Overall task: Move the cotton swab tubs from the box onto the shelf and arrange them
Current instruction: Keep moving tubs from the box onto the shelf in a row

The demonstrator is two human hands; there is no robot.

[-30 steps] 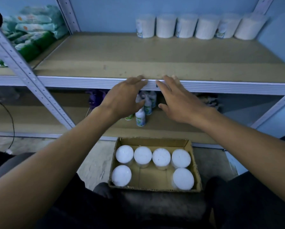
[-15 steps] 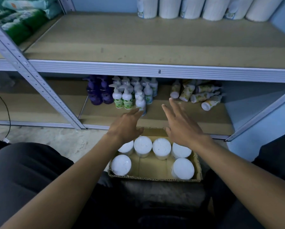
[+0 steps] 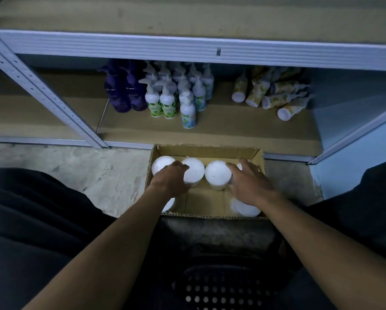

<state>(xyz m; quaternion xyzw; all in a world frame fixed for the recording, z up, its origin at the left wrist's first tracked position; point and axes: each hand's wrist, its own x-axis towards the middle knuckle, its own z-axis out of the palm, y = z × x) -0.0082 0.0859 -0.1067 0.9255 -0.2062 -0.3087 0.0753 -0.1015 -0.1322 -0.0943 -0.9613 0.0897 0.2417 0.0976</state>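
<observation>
Cardboard box (image 3: 206, 151) sits on the floor just in front of the lower shelf edge, flaps open. 6 cotton swab tubs stand upright inside, long axes vertical, white lids up: 4 in the far row, 2 near, with bare cardboard between the near pair. Left hand (image 3: 173, 179) is down over the far-left tub (image 3: 161, 164) and second tub (image 3: 195, 170), fingers curved; right hand (image 3: 249, 181) covers the far-right tub beside the third tub (image 3: 217, 172). Whether either hand has a firm hold cannot be told. Upper shelf (image 3: 187, 13) lies bare in view above.
</observation>
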